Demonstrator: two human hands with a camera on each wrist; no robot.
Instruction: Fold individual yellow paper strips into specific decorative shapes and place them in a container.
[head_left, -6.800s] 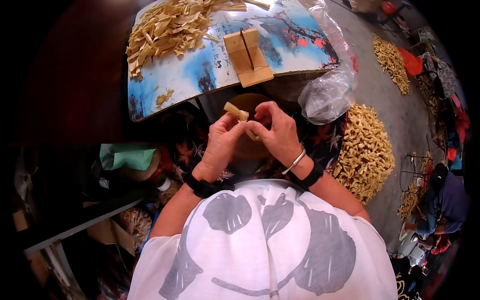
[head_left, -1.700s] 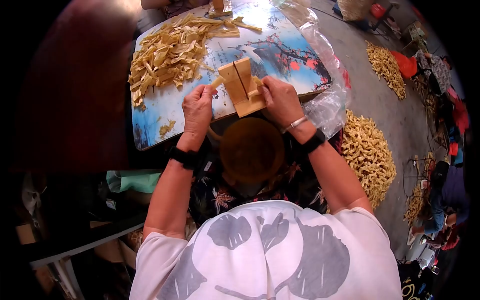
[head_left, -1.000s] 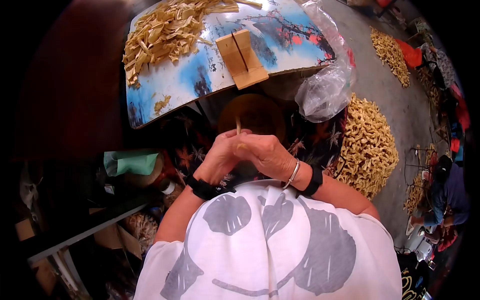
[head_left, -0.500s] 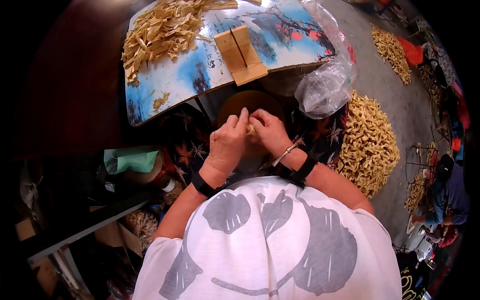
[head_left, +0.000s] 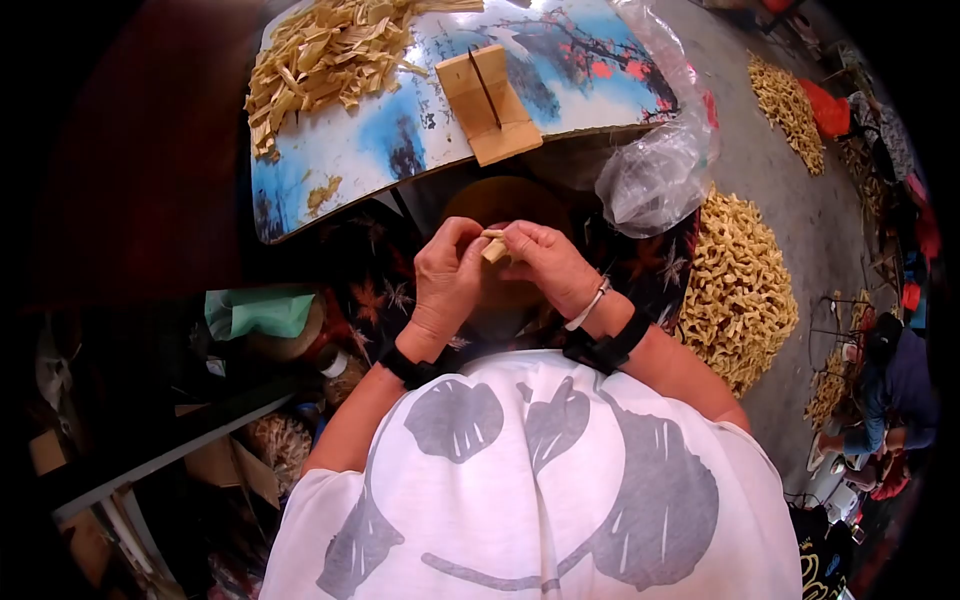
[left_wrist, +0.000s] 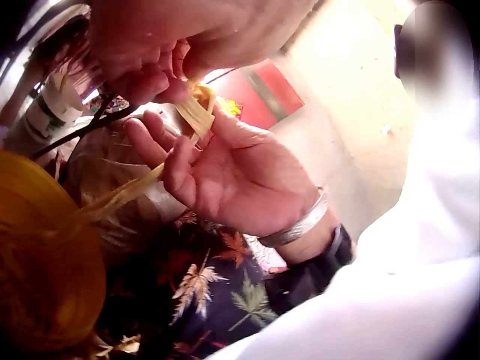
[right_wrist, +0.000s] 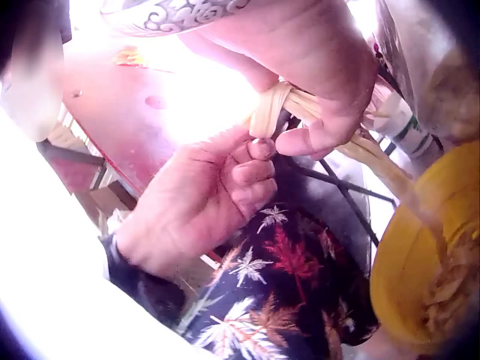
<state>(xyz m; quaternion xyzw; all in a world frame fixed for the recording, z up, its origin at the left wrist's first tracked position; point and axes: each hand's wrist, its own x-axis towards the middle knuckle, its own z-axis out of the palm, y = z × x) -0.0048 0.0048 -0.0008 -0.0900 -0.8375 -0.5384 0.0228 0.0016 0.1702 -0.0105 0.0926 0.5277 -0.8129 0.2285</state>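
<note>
A pale yellow fibrous strip (head_left: pixel 493 248), folded into a loop or knot, is pinched between both hands above the lap. My left hand (head_left: pixel 447 275) grips it from the left with thumb and fingers. From the right, my right hand (head_left: pixel 548 265), with a bracelet at its wrist, pinches the same strip. In the left wrist view the flat folded part (left_wrist: pixel 196 116) lies between the fingertips, and a long tail (left_wrist: pixel 124 193) hangs down towards a yellow basin (left_wrist: pixel 82 300). The right wrist view shows the band (right_wrist: pixel 268 112) wrapped over itself at the fingertips.
Ahead, a painted tabletop (head_left: pixel 375 150) bears a heap of cut strips (head_left: pixel 330 55) and a wooden stand (head_left: pixel 510 135) with a thin dark upright piece. Clear plastic (head_left: pixel 650 185) hangs off its right side. A pile of knotted pieces (head_left: pixel 740 290) lies on the floor at right.
The hands were out at the wooden stand, holding strip pieces on either side of it. They drew back over the lap, and the strip is now folded between the fingertips.
</note>
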